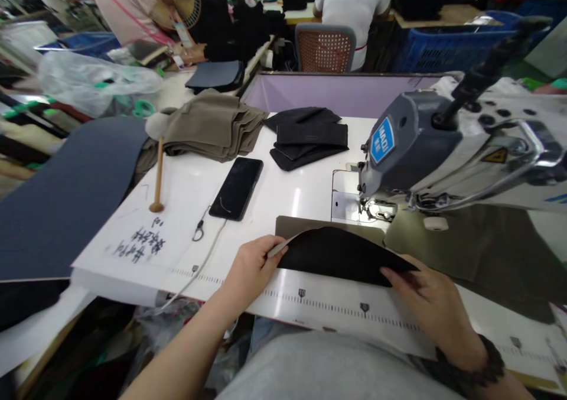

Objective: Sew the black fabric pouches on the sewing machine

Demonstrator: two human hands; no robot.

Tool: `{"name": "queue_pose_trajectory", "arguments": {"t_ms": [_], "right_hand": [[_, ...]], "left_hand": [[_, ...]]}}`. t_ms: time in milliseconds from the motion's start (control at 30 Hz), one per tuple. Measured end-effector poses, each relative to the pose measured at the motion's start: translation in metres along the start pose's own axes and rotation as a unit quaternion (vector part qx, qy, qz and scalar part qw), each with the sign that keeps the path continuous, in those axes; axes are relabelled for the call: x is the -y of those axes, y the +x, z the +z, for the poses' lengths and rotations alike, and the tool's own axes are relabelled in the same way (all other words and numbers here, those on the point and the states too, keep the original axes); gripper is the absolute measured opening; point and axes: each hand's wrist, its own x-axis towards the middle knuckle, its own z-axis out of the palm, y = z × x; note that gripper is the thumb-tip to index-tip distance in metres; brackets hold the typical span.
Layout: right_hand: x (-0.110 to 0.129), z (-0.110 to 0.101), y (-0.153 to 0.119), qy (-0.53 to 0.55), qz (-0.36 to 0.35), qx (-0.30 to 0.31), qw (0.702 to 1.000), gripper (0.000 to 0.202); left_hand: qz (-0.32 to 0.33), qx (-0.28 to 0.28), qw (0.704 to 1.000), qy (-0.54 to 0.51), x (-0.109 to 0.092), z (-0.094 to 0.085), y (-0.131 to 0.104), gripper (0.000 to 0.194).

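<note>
At lower centre, the left hand (252,269) and right hand (432,299) pinch opposite ends of a bowed black fabric piece (332,255), which overlaps olive cloth (290,226) near the sewing machine (407,137) at right. Should either pinch loosen, the layers could slip out of line. At centre left, a cord (206,260) crosses the bench (277,190) edge; an arm catching it might drag the phone (237,188).

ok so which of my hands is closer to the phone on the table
Your left. The left hand is just nearer you than the phone, holding the black piece's left end; the right hand is well to the right, at its other end.
</note>
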Motion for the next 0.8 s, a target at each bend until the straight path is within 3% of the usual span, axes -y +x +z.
{"name": "queue_pose_trajectory", "arguments": {"t_ms": [100,167,267,333,500,800], "right_hand": [[-0.005,0.009,-0.001,0.054,0.025,-0.022,0.998,0.045],[-0.008,0.012,-0.003,0.061,0.009,-0.044,0.997,0.056],[-0.008,0.01,-0.004,-0.03,-0.059,-0.045,0.997,0.036],[-0.006,0.009,-0.002,-0.093,-0.104,-0.027,0.99,0.024],[-0.002,0.009,0.002,-0.129,-0.138,-0.024,0.982,0.022],[-0.004,0.013,0.005,-0.162,-0.13,-0.034,0.978,0.029]], "left_hand": [[-0.027,-0.021,0.999,0.011,0.006,0.007,0.003,0.014],[-0.05,-0.04,0.998,0.013,0.01,0.01,0.002,0.026],[-0.051,-0.052,0.997,0.017,0.013,0.011,-0.001,0.047],[-0.024,-0.054,0.998,0.02,0.015,0.01,-0.002,0.051],[0.07,-0.039,0.996,0.043,0.016,0.006,-0.003,0.02],[0.09,-0.07,0.989,0.095,0.015,0.012,-0.002,0.022]]}}
